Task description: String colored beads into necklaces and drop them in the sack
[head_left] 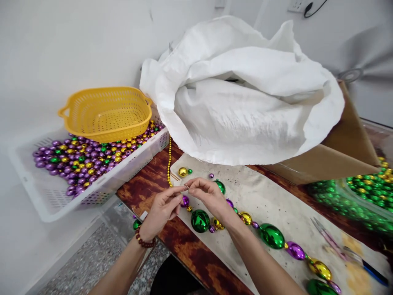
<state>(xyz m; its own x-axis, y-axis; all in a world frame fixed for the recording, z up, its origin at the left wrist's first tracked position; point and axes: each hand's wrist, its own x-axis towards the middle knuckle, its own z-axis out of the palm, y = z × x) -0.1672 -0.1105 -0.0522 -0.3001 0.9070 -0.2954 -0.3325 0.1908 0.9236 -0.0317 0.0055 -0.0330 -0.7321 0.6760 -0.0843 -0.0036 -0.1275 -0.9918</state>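
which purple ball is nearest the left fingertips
The purple ball beside the left hand, up-left of the nearest big green ball; other purple balls lie farther away.

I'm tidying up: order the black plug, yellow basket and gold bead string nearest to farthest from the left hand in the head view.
1. Gold bead string, just beyond the left hand.
2. Yellow basket, upper left.
3. Black plug, upper right wall.

The white sack (245, 119) bulges over the table's far side, blocking the way forward beyond the 2 hands; the white crate (119, 174) bars the left. Between sack and ball garland (272, 235), bare cloth (260, 190) leaves a passage running right, where 2 tools (327, 239) obstruct it. Open wooden tabletop (182, 248) lies between the forearms.
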